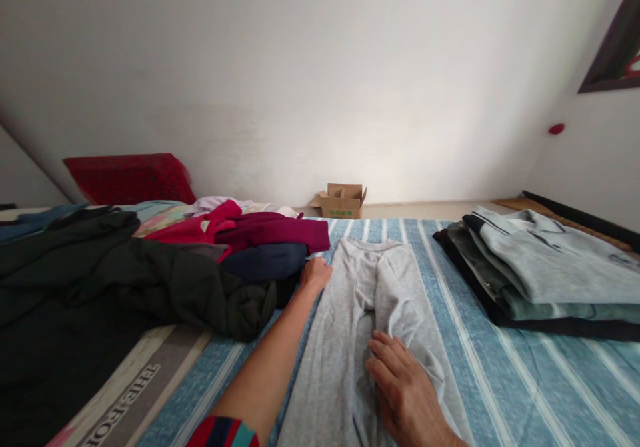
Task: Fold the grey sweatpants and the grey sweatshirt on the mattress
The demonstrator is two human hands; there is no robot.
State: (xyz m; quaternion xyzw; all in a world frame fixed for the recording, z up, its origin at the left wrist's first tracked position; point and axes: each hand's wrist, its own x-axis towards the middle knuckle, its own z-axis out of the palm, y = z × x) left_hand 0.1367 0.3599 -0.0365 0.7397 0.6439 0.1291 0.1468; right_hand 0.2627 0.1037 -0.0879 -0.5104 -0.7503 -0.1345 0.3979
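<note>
A pair of light grey trousers [345,327] lies on the blue striped bedsheet, waistband toward the far side and legs toward me. One leg is rumpled around the knee. At the left edge, just below the waistband, my left hand [317,273] is closed on the grey cloth, its fingertips partly hidden. My right hand [407,390] rests palm down on the trouser legs with its fingers stretched out. A navy folded garment [265,260] lies just left of my left hand.
A heap of clothes spreads over the left side, with a dark green garment [190,287] in front and a maroon one [275,231] behind. Folded clothes topped by a grey polo shirt [565,253] stand at right. An open cardboard box [343,203] sits by the wall.
</note>
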